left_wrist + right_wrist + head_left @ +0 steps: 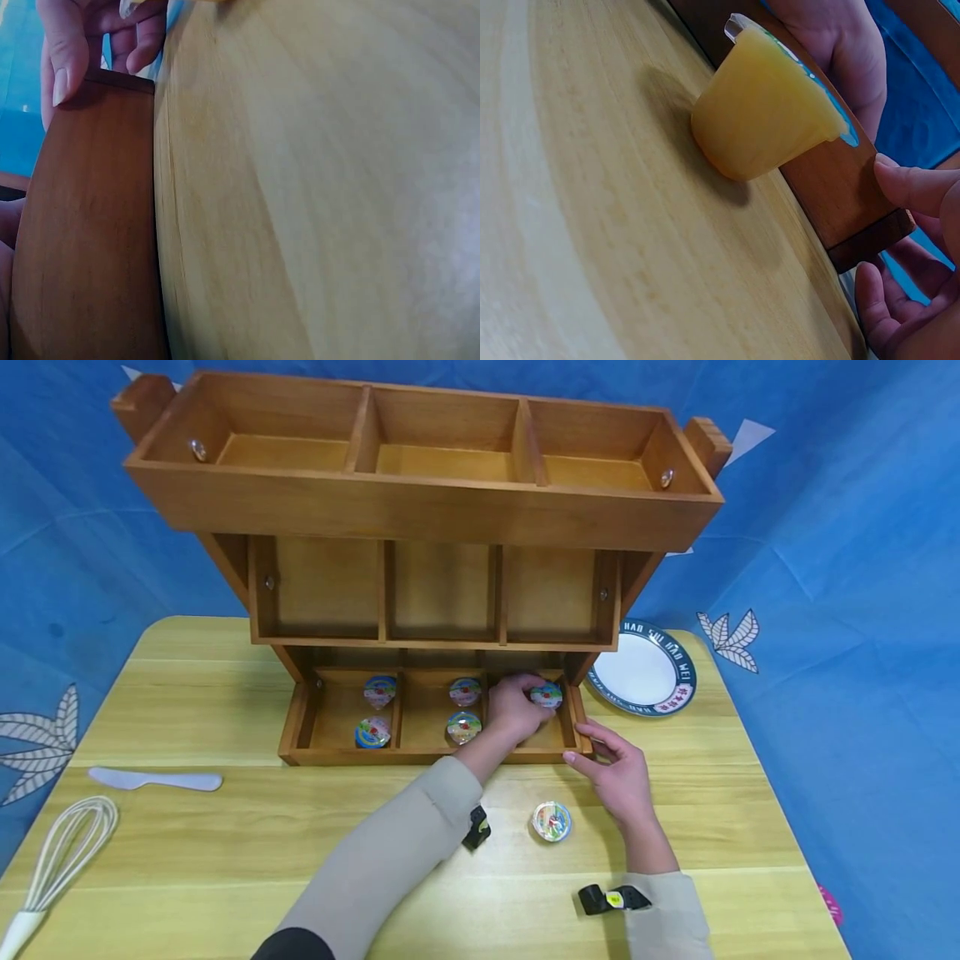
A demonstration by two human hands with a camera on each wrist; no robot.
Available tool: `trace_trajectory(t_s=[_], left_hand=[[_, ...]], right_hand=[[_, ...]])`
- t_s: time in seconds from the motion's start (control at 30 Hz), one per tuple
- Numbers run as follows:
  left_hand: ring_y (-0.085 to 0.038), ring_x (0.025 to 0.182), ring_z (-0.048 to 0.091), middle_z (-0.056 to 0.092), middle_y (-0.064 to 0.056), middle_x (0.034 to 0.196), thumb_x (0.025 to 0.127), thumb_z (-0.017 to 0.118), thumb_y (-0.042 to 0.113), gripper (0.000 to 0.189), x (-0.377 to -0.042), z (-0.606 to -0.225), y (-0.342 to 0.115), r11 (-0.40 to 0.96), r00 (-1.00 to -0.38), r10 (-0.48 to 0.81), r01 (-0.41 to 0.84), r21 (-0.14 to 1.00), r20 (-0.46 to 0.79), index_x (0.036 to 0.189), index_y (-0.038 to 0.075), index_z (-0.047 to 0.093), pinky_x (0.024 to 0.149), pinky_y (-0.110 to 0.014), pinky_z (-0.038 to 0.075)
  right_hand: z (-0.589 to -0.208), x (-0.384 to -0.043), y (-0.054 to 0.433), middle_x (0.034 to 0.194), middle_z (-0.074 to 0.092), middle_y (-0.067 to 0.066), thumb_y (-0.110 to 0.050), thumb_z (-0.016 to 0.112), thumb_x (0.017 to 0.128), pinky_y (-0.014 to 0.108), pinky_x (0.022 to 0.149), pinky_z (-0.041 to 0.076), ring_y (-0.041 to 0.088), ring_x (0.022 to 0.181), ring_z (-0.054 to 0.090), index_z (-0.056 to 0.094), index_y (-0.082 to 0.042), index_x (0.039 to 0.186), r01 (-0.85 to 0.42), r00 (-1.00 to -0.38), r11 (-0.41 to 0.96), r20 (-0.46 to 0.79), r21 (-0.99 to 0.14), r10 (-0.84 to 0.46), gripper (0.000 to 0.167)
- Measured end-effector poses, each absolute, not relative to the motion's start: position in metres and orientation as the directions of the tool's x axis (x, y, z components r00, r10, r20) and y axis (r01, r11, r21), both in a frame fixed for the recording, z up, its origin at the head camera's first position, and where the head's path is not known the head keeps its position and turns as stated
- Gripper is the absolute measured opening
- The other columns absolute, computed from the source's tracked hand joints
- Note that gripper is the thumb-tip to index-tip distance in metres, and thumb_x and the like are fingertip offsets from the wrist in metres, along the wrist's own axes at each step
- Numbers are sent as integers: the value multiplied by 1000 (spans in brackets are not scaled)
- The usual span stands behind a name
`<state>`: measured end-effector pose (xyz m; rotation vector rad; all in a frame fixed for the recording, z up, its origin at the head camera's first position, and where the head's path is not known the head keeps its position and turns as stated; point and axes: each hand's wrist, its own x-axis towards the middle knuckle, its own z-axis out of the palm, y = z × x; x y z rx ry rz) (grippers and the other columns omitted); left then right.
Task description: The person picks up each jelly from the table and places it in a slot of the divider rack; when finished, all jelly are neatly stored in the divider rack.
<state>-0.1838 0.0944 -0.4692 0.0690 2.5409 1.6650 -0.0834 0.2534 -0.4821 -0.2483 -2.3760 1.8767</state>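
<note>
My left hand (517,706) reaches into the right compartment of the bottom wooden tray (435,758). Its fingers and thumb hold a jelly cup (546,695) with a colourful lid. At the tray's right front corner, my right hand (621,768) grips the end, thumb on the front board and other fingers round the side, as the right wrist view shows. Another jelly cup (552,822), yellow-orange with a foil lid, stands on the table in front of the tray. The left compartment has two jelly cups (372,732), and the middle one also has two jelly cups (464,727).
The wooden rack's upper tray (420,502) and middle tray (442,643) overhang the bottom one. A plate (641,672) with a dark green rim lies behind right. On the left are a white knife (155,778) and a whisk (63,852).
</note>
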Motion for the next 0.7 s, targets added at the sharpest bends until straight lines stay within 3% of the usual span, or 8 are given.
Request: trace_trajectory(t_s=[0.3, 0.5, 0.7], left_hand=[[-15, 87, 63, 73, 1, 100, 68, 90, 3, 43, -187, -470, 97, 384, -994, 73, -50, 922, -84, 108, 10, 76, 74, -23, 52], [-12, 82, 61, 73, 0, 101, 68, 91, 3, 45, -187, -470, 96, 360, -994, 78, -45, 932, -78, 109, 9, 75, 71, -21, 51], [-22, 100, 65, 70, -6, 112, 71, 89, 9, 53, -178, -465, 94, 473, -995, 96, 44, 880, -1, 119, 7, 69, 85, -30, 52]], right_hand=[[-483, -83, 253, 140, 58, 6, -2, 83, 81, 35, 94, 50, 28, 114, 59, 69, -4, 126, 60, -982, 220, -18, -974, 187, 47], [-483, -84, 254, 138, 59, 6, -1, 83, 81, 30, 92, 51, 28, 113, 60, 70, -3, 124, 57, -981, 214, -15, -975, 192, 45], [-483, -84, 254, 140, 57, 6, 0, 82, 81, 25, 89, 51, 29, 114, 59, 69, -3, 126, 65, -982, 203, -26, -977, 189, 47]])
